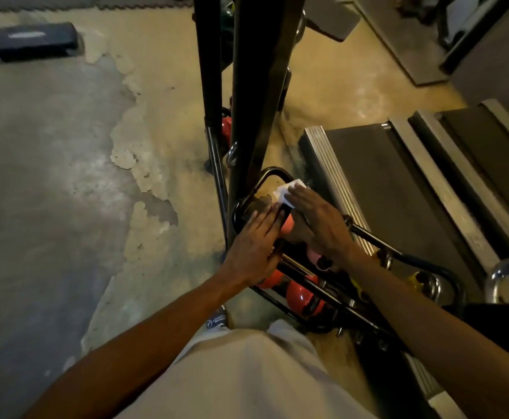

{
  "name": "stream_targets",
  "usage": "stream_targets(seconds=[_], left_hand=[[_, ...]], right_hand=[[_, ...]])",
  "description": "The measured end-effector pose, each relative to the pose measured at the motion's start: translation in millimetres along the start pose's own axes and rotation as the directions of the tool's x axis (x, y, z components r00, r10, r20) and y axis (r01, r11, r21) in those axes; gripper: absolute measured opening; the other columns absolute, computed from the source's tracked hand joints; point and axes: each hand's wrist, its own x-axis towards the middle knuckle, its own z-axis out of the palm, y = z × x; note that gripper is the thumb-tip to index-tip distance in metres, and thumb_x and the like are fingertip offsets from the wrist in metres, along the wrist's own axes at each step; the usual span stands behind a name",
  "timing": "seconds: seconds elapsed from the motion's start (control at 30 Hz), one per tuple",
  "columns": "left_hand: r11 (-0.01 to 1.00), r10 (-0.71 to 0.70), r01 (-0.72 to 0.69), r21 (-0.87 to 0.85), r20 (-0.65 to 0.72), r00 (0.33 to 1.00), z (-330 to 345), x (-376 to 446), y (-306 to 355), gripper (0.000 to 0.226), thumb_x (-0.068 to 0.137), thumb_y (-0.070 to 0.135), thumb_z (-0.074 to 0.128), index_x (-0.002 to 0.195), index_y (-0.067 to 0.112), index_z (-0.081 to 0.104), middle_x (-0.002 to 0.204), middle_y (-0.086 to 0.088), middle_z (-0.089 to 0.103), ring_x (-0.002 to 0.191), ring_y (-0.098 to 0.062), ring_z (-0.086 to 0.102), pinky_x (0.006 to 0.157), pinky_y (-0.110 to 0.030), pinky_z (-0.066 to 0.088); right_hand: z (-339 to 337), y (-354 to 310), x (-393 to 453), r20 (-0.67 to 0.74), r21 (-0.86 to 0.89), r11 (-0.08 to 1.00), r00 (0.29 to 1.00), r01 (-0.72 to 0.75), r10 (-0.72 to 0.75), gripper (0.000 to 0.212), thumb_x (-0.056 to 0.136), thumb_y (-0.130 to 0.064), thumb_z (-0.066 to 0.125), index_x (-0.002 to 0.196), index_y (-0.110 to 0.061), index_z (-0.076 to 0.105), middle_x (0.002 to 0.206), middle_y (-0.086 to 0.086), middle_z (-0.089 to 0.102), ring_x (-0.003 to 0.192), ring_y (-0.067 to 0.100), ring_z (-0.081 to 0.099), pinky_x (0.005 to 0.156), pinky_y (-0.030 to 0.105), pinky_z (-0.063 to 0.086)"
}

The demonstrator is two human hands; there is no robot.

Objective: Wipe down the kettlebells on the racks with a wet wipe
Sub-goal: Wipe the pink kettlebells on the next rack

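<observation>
A pink kettlebell (288,226) with a black handle sits at the near end of the top tier of a black tube rack (371,238). My left hand (254,247) lies flat against its left side, fingers together. My right hand (319,220) presses a white wet wipe (286,192) onto the kettlebell's top; only the wipe's far corner shows past my fingers. On a lower tier rest red kettlebells (300,294), partly hidden by my forearms. A yellow kettlebell (419,279) with a chrome handle sits further right on the top tier.
A tall black upright frame (256,86) rises just left of the rack, with another red kettlebell (226,128) behind it. Treadmill decks (398,176) lie to the right. A dark step platform (29,40) sits on the worn concrete floor far left.
</observation>
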Motion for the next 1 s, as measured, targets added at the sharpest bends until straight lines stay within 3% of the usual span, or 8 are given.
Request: stream_targets(seconds=[0.13, 0.33, 0.47, 0.6, 0.77, 0.87, 0.9, 1.0], left_hand=[[0.999, 0.02, -0.019, 0.039, -0.025, 0.999, 10, 4, 0, 0.086, 0.095, 0.026, 0.057, 0.167, 0.008, 0.013, 0.175, -0.009, 0.005, 0.163, -0.019, -0.004, 0.132, -0.043, 0.009], [0.995, -0.098, 0.097, -0.017, -0.042, 0.994, 21, 2, 14, 0.089, 0.096, 0.029, 0.057, 0.168, 0.01, 0.007, 0.176, -0.006, 0.0, 0.163, -0.023, 0.001, 0.126, -0.052, 0.032], [0.994, -0.097, 0.102, 0.036, -0.116, 0.988, 25, 6, 23, 0.084, 0.097, 0.025, 0.056, 0.165, 0.002, 0.015, 0.176, -0.011, 0.005, 0.163, -0.023, 0.0, 0.128, -0.052, 0.027], [0.988, -0.145, 0.148, 0.034, -0.097, 0.985, 28, 5, 25, 0.089, 0.097, 0.036, 0.056, 0.167, 0.008, 0.01, 0.176, -0.007, 0.0, 0.162, -0.019, -0.007, 0.123, -0.053, 0.035], [0.988, -0.136, 0.144, 0.054, -0.127, 0.983, 32, 6, 30, 0.083, 0.099, 0.034, 0.052, 0.166, 0.005, 0.014, 0.176, -0.011, 0.007, 0.163, -0.023, 0.001, 0.125, -0.054, 0.032], [0.984, -0.158, 0.166, 0.068, -0.114, 0.981, 30, 5, 31, 0.088, 0.098, 0.039, 0.057, 0.168, 0.011, 0.011, 0.176, -0.008, 0.003, 0.163, -0.022, 0.0, 0.125, -0.053, 0.032], [0.984, -0.158, 0.167, 0.069, -0.118, 0.98, 29, 5, 31, 0.088, 0.098, 0.035, 0.06, 0.168, 0.011, 0.011, 0.176, -0.008, 0.004, 0.163, -0.022, 0.0, 0.125, -0.054, 0.033], [0.987, -0.135, 0.146, 0.066, -0.146, 0.98, 29, 7, 32, 0.087, 0.098, 0.021, 0.066, 0.166, 0.004, 0.016, 0.175, -0.012, 0.011, 0.163, -0.022, 0.004, 0.125, -0.055, 0.032]], right_hand=[[-9, 15, 1, 0.14, -0.05, 0.991, 0.984, 0.121, -0.113, 0.063, 0.111, -0.048, 0.031, 0.157, -0.007, 0.042, 0.165, 0.013, 0.036, 0.158, 0.022, 0.024, 0.128, 0.047, 0.024], [-14, 35, 10, 0.303, -0.102, 0.927, 0.899, 0.36, -0.316, 0.071, 0.108, -0.053, 0.033, 0.162, -0.006, 0.031, 0.169, 0.014, 0.023, 0.161, 0.021, 0.011, 0.131, 0.044, 0.012], [-18, 36, 23, 0.285, 0.056, 0.995, 0.954, 0.084, -0.097, 0.07, 0.108, -0.054, 0.027, 0.163, -0.01, 0.027, 0.171, 0.01, 0.023, 0.16, 0.014, 0.01, 0.131, 0.046, 0.015], [-24, 45, 22, 0.36, 0.093, 0.961, 0.891, 0.26, -0.276, 0.07, 0.108, -0.056, 0.029, 0.161, -0.01, 0.036, 0.168, 0.01, 0.031, 0.159, 0.018, 0.019, 0.129, 0.04, 0.021], [-19, 50, 25, 0.321, 0.138, 0.985, 0.937, 0.101, -0.14, 0.068, 0.109, -0.056, 0.029, 0.162, -0.015, 0.034, 0.17, 0.007, 0.029, 0.159, 0.014, 0.018, 0.129, 0.044, 0.024], [-13, 47, 21, 0.346, 0.086, 0.963, 0.898, 0.256, -0.27, 0.072, 0.108, -0.06, 0.026, 0.161, -0.013, 0.035, 0.168, 0.01, 0.031, 0.159, 0.016, 0.019, 0.129, 0.038, 0.02], [-13, 47, 21, 0.342, 0.097, 0.965, 0.903, 0.243, -0.261, 0.072, 0.108, -0.061, 0.026, 0.161, -0.013, 0.036, 0.168, 0.009, 0.032, 0.159, 0.016, 0.02, 0.129, 0.038, 0.021], [-9, 51, 26, 0.276, 0.196, 0.981, 0.959, 0.002, -0.057, 0.07, 0.108, -0.061, 0.025, 0.159, -0.016, 0.04, 0.167, 0.006, 0.036, 0.157, 0.015, 0.025, 0.126, 0.044, 0.028]])
